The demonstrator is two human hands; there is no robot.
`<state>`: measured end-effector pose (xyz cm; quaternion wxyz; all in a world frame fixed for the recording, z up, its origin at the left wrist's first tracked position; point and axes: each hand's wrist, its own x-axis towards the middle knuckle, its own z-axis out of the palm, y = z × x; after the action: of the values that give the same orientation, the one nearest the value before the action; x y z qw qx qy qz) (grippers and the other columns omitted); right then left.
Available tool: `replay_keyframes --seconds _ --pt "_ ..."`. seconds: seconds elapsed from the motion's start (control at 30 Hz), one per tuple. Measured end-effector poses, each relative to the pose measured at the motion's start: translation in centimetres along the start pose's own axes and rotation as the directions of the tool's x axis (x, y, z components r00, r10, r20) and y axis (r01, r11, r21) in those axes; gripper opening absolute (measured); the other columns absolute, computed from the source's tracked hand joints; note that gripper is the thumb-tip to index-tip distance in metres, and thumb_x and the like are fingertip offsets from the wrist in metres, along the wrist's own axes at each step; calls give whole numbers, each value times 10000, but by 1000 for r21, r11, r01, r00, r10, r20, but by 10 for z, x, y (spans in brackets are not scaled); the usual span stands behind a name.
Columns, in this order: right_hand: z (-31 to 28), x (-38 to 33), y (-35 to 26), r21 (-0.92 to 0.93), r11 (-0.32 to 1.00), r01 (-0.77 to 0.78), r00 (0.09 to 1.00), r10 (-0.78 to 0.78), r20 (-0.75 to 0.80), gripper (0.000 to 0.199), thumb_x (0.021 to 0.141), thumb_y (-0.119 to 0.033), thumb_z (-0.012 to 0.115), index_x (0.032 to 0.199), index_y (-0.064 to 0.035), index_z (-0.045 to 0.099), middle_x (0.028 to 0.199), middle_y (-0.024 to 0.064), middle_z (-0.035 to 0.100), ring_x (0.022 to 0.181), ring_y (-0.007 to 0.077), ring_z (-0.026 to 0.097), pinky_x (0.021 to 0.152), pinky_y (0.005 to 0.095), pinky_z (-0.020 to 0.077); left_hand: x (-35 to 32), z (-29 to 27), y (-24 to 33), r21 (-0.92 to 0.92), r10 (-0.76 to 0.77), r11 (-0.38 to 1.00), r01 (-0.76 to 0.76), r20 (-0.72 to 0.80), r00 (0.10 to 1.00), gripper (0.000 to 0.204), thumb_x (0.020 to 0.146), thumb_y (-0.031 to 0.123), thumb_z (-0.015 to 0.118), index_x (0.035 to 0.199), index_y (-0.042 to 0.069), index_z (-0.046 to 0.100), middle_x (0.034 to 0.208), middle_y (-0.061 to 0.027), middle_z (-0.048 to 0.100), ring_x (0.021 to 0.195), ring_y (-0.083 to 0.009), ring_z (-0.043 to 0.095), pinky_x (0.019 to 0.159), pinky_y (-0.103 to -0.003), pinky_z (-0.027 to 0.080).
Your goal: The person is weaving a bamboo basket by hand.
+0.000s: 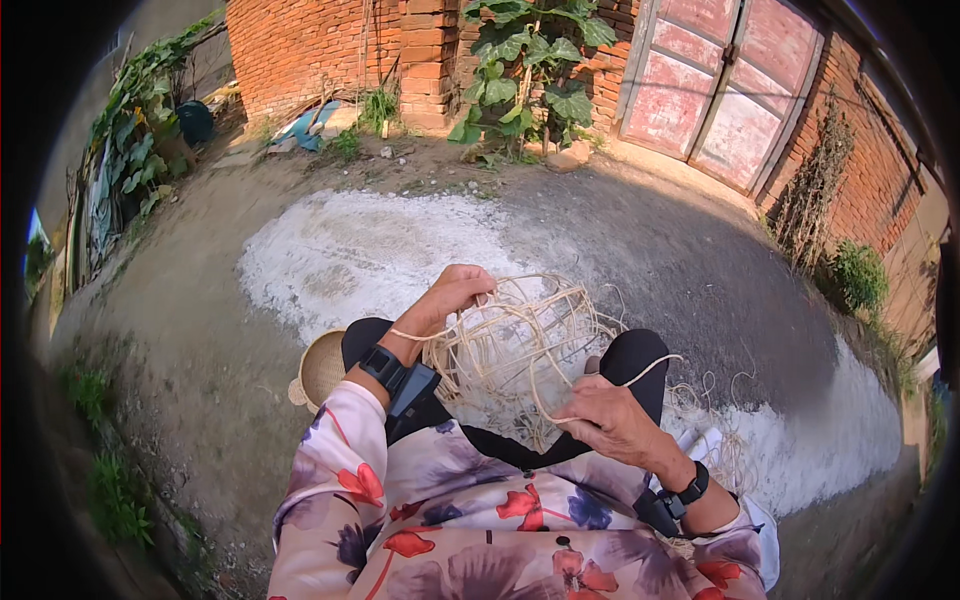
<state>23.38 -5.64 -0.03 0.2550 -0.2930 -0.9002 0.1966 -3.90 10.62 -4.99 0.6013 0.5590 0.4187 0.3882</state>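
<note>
Two grips seen from my remote station: bare left hand [462, 288] pinches the upper edge of a loose cream-coloured cord tangle [540, 325]; bare right hand [612, 418], fingers bent, is closed on its lower-right part. Tangle lies between black-trousered knees [640, 350]. I also see a round tan woven-looking object [322, 368] beside the left knee, kind unclear.

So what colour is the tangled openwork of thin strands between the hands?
The tangled openwork of thin strands is pale straw-cream, seen best in the head view.
</note>
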Motion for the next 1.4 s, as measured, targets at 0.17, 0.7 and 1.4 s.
replay_keyframes --seconds 0.17,0.7,1.4 --pt "-32 -113 12 389 731 -560 806 589 53 227 894 -174 615 1017 10 668 710 41 632 634 157 577 598 315 464 -10 -29 23 79 66 995 -58 -109 992 160 887 204 591 822 64 630 602 36 539 471 -13 343 424 -186 230" --pt "26 -36 67 -11 874 -486 846 467 -258 466 817 -340 689 1069 43 605 1007 221 625 917 404 615 798 431 490 16 -4 1 344 143 930 -130 -12 990 174 860 199 592 771 56 634 620 34 566 568 -48 416 527 -226 323" --pt "72 6 38 188 930 -316 925 258 278 273 981 -252 481 1004 -5 593 734 144 594 629 294 582 632 339 475 10 18 -30 431 74 892 -135 156 985 188 872 201 597 811 25 627 603 3 571 561 -70 490 517 -251 374"
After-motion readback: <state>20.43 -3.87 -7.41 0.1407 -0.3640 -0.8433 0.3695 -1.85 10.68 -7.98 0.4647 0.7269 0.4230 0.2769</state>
